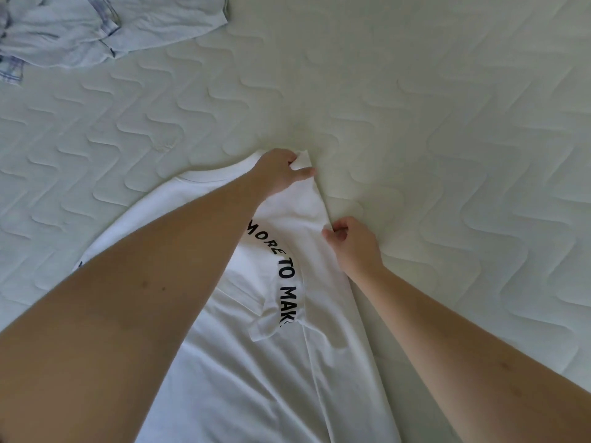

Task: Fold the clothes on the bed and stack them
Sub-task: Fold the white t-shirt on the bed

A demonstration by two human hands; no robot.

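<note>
Your left hand [278, 174] and right hand [351, 241] both pinch the soft, floppy white shirt [256, 362]; hold its far right edge

A white T-shirt [287, 362] with curved black lettering lies flat on the bed at lower centre of the frame, its right side folded inward over the print. A pale blue denim garment [96, 27] lies crumpled in the upper left corner, well apart.
</note>
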